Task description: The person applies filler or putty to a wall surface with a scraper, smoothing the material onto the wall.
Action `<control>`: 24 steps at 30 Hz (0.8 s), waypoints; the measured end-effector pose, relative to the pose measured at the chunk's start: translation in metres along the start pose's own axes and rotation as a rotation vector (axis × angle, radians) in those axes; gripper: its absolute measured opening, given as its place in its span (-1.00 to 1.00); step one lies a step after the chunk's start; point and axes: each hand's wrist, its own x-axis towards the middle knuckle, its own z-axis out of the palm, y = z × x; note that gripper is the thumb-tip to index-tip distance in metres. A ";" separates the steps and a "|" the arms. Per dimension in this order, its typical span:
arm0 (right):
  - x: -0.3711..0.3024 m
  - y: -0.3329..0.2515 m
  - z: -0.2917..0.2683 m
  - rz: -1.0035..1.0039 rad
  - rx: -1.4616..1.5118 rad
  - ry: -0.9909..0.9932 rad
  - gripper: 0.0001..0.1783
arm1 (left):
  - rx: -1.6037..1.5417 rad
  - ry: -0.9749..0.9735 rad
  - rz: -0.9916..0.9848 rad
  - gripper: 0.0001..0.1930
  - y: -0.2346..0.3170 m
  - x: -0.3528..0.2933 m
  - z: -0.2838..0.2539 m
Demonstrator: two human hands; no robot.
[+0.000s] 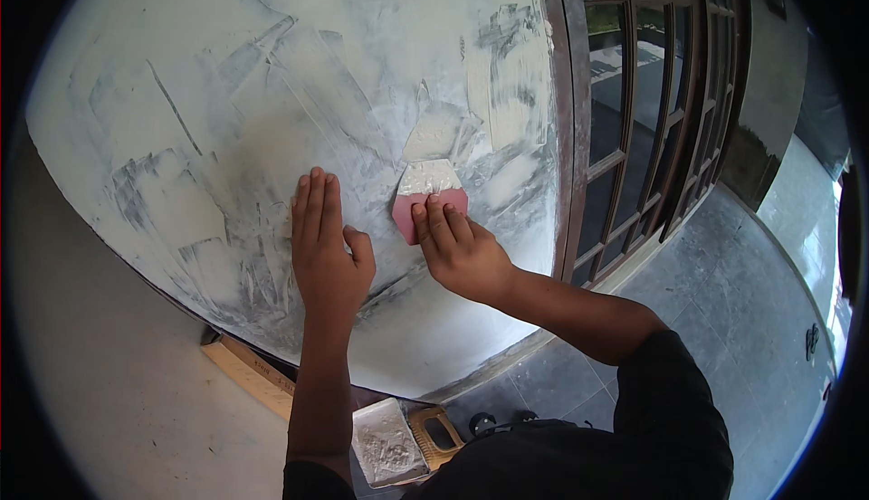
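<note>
In front of me rises a wall (272, 93) with patchy white putty smears and grey showing through. My right hand (466, 256) grips a pink, flat putty scraper (406, 219), fingers pressed on its face. White putty (431, 178) coats the scraper's upper part, which lies against the wall. Just above it is a fresh, thicker patch of putty (433, 133). To the left, my left hand (328, 260) is laid on or very near the wall, fingers stretched upward and thumb apart, holding nothing.
Below, a shallow white tray (359, 450) contains lumpy white putty, beside a yellow-brown slotted plastic object (437, 432). A long tan box (244, 373) lies at the wall's foot. Dark-framed glass panes (625, 120) border the wall on the right, above grey floor tiles (715, 283).
</note>
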 end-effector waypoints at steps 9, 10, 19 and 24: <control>0.028 0.066 -0.033 0.268 0.181 0.171 -0.45 | 0.061 -0.021 -0.051 -0.36 -0.006 -0.007 0.009; 0.038 0.066 -0.029 0.210 0.197 0.182 -0.45 | 0.060 -0.011 -0.053 -0.36 -0.004 -0.005 0.006; -0.010 0.000 -0.008 -0.133 0.234 0.011 -0.48 | 0.066 -0.016 -0.054 -0.33 -0.007 -0.005 0.000; 0.000 0.041 -0.040 0.096 0.272 0.133 -0.43 | 0.041 -0.018 -0.064 -0.31 -0.004 -0.005 0.002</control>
